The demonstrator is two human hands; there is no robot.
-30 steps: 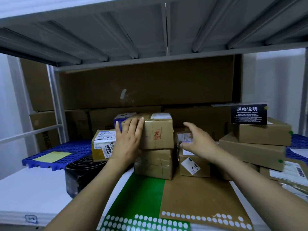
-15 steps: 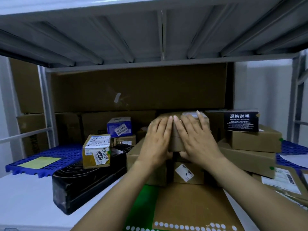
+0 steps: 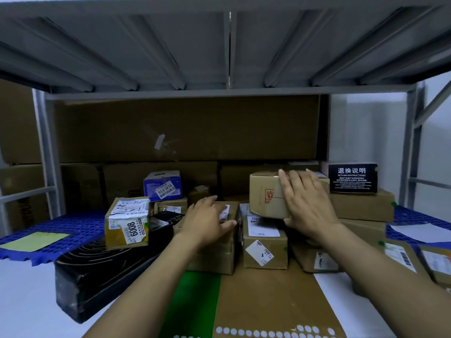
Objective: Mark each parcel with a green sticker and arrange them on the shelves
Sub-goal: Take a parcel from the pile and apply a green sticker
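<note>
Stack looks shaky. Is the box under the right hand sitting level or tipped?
Tipped. The box leans, near edge raised off the parcel below; the right hand grips it.

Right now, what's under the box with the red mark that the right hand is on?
The box with the red mark sits tilted on a brown parcel with white labels. The right hand hides its right end, so what supports that end is unseen.

Small parcel (image 3: 264, 196) atop labelled parcel (image 3: 264, 242); taped parcel (image 3: 219, 250) left; sticker sheet (image 3: 268, 311) in front, seemingly touching.
</note>
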